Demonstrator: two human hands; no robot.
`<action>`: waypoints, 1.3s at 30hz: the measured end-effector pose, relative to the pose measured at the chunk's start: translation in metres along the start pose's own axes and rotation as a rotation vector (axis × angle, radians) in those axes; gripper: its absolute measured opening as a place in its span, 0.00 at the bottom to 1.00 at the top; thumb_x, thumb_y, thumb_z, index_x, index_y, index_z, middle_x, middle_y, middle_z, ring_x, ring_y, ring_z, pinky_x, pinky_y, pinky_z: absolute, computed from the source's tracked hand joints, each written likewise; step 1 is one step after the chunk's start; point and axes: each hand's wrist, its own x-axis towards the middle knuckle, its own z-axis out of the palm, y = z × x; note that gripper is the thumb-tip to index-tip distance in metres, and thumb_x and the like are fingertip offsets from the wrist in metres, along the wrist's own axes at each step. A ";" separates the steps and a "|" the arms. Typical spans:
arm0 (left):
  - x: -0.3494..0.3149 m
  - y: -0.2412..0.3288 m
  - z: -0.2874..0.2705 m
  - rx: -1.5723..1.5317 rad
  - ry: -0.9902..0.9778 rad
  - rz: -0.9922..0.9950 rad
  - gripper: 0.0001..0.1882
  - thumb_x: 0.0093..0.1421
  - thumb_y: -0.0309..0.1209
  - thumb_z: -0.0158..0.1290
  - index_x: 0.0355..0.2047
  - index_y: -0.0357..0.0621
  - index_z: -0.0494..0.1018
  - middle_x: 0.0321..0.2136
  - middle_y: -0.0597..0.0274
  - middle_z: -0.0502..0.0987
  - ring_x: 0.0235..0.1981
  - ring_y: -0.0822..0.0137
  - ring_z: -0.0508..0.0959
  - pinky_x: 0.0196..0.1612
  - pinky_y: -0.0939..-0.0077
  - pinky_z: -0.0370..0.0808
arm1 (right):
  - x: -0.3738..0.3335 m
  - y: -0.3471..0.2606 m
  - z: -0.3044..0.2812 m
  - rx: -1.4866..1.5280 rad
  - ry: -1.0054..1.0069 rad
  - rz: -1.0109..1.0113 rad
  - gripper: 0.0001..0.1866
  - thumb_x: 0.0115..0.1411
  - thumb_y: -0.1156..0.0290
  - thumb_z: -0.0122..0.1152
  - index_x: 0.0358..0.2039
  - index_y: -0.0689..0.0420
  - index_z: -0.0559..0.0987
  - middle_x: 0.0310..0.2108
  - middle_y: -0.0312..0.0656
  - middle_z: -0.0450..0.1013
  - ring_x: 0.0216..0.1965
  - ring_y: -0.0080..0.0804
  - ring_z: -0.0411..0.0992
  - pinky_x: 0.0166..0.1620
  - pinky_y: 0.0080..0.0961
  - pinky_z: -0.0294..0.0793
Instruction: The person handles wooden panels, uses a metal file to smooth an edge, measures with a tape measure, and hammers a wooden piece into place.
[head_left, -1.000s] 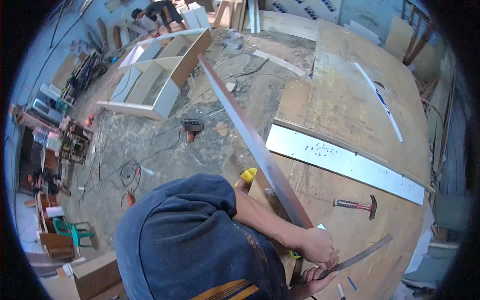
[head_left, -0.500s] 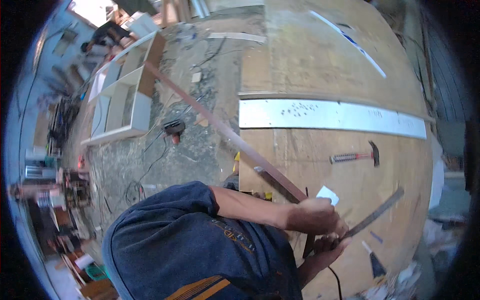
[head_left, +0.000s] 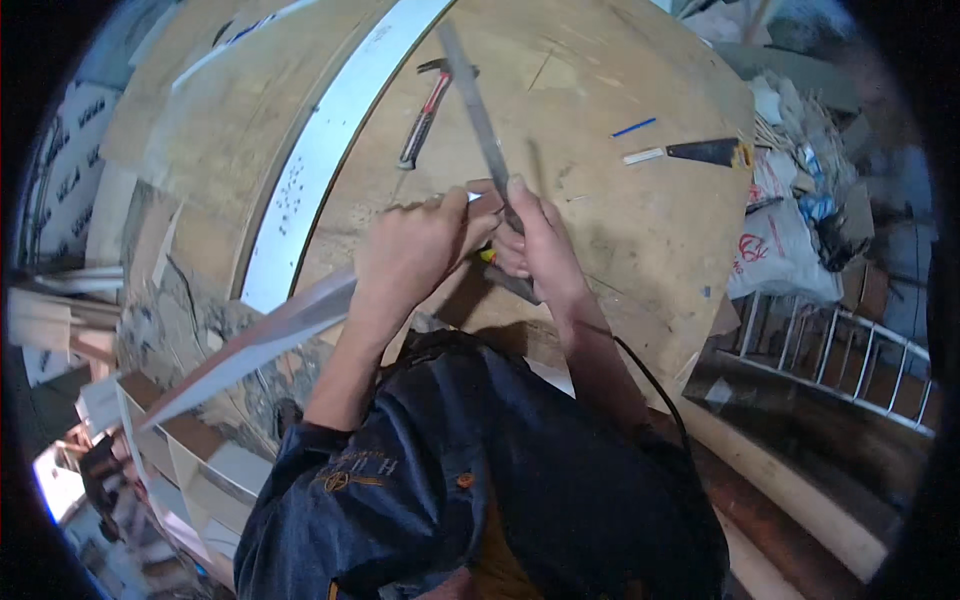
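My left hand (head_left: 415,245) is closed around a long reddish-brown strip (head_left: 290,308). Its short end pokes out beyond my fingers, and the long part runs down to the lower left, beneath my forearm. My right hand (head_left: 540,245) grips a long, flat grey strip like a blade (head_left: 468,95), thumb along its face, pointing away over the plywood tabletop (head_left: 600,80). Both hands are close together, and the brown strip's end meets the grey one by my right fingers. A small yellow piece shows between the hands; I cannot make out what it is. The grey strip's lower end is partly hidden.
A claw hammer (head_left: 425,115) lies left of the grey strip, beside a long white board (head_left: 340,140). Farther right are a blue pencil-like stick (head_left: 634,128) and a handsaw (head_left: 700,152). White sacks (head_left: 785,250) and a white metal rack (head_left: 840,360) stand past the right edge.
My view has turned toward the right side of the table. The grey strip now points away from me, and the brown strip trails to the lower left. Both hands keep their holds.
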 end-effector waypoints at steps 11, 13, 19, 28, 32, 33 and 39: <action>0.005 0.010 -0.012 0.120 -0.092 -0.025 0.21 0.65 0.50 0.51 0.33 0.43 0.70 0.18 0.50 0.76 0.22 0.49 0.79 0.24 0.58 0.73 | 0.019 0.020 -0.016 0.484 -0.419 0.011 0.33 0.71 0.40 0.34 0.59 0.54 0.71 0.12 0.22 0.47 0.11 0.11 0.44 0.15 0.14 0.45; 0.005 0.009 -0.005 0.137 -0.058 0.006 0.21 0.65 0.51 0.51 0.30 0.45 0.70 0.16 0.53 0.76 0.19 0.53 0.80 0.20 0.61 0.74 | 0.018 0.020 -0.020 0.439 -0.435 -0.013 0.33 0.70 0.39 0.34 0.59 0.53 0.70 0.13 0.22 0.47 0.11 0.12 0.44 0.15 0.15 0.45; 0.009 0.007 -0.007 0.161 -0.073 -0.032 0.22 0.66 0.52 0.49 0.31 0.44 0.71 0.13 0.54 0.73 0.17 0.52 0.78 0.21 0.60 0.73 | 0.003 0.032 -0.063 0.617 -0.310 -0.154 0.32 0.71 0.42 0.37 0.63 0.52 0.68 0.15 0.24 0.49 0.13 0.13 0.46 0.17 0.14 0.47; 0.004 0.012 -0.005 0.123 -0.090 -0.063 0.22 0.65 0.53 0.50 0.30 0.45 0.70 0.13 0.55 0.73 0.18 0.52 0.79 0.22 0.60 0.73 | -0.006 0.092 -0.139 -1.073 0.701 -0.129 0.28 0.63 0.52 0.57 0.57 0.56 0.73 0.38 0.53 0.78 0.38 0.52 0.78 0.44 0.43 0.75; 0.004 0.022 -0.006 0.157 -0.143 -0.068 0.21 0.65 0.52 0.51 0.31 0.46 0.71 0.15 0.54 0.75 0.19 0.53 0.79 0.22 0.61 0.74 | -0.002 0.103 -0.144 -1.496 0.913 -0.551 0.25 0.61 0.56 0.60 0.55 0.56 0.75 0.45 0.52 0.76 0.43 0.53 0.76 0.48 0.43 0.74; 0.004 0.022 -0.006 0.147 -0.124 -0.066 0.21 0.65 0.52 0.51 0.31 0.46 0.71 0.15 0.55 0.75 0.19 0.53 0.80 0.22 0.62 0.74 | 0.001 0.104 -0.140 -1.214 0.773 -0.595 0.24 0.61 0.58 0.61 0.54 0.56 0.76 0.46 0.50 0.76 0.44 0.48 0.75 0.48 0.39 0.74; -0.003 0.025 -0.009 0.148 -0.102 -0.080 0.21 0.64 0.51 0.52 0.29 0.45 0.70 0.16 0.55 0.75 0.20 0.54 0.80 0.22 0.61 0.74 | 0.027 0.064 -0.029 -0.089 0.074 -0.658 0.15 0.60 0.67 0.65 0.45 0.61 0.79 0.41 0.42 0.77 0.41 0.23 0.74 0.44 0.22 0.73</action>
